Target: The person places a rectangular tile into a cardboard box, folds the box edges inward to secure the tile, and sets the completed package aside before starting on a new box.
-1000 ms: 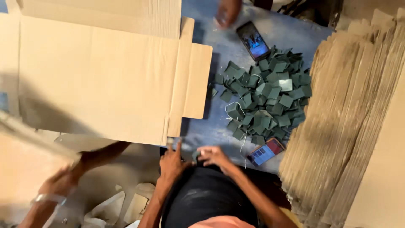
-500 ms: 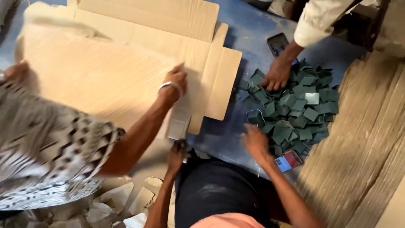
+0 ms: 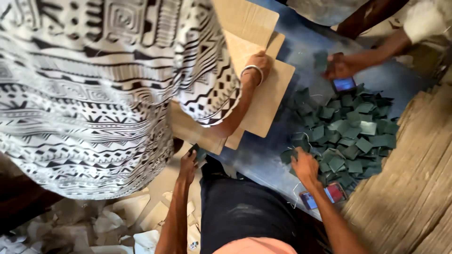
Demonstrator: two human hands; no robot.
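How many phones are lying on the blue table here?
2. One dark phone with a lit screen lies at the top of the pile of dark green squares, beside a co-worker's hand; one red-cased phone lies at the near edge. Others may be hidden.

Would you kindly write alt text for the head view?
Seen from above, the person's right hand reaches into a pile of dark green squares on a blue table while the left hand holds one. A co-worker in a black-and-white patterned shirt leans over flat cardboard sheets.
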